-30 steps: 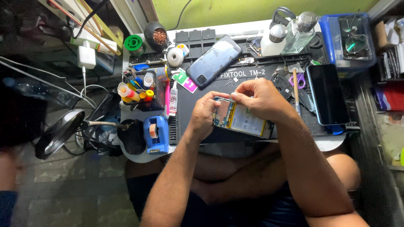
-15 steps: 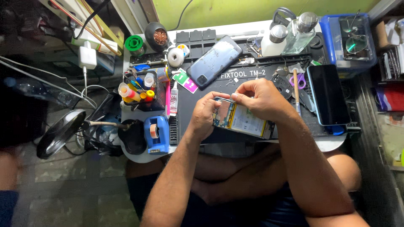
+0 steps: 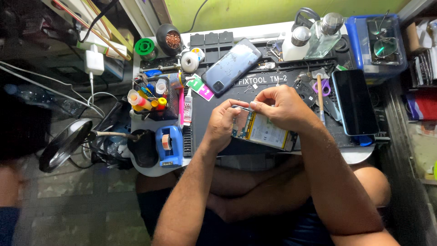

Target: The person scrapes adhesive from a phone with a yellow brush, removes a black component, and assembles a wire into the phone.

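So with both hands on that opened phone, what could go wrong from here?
1. The left hand and right hand pinch at the top edge of the opened phone with its pale battery showing; a slip might strain small parts there.
2. The phone lies near the front edge of the dark work mat, so it could slide off onto the lap.
3. The clear glass bottle with metal cap stands close behind; a knock may spill it.

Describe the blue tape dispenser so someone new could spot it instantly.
Start at the dark work mat covering the small desk, then go to its left edge, near the person's left hand. The tape dispenser sits just left of the mat at the desk's front edge, below the wire pen holder. It is the only bright blue blocky thing there, with a tape roll showing in its middle.
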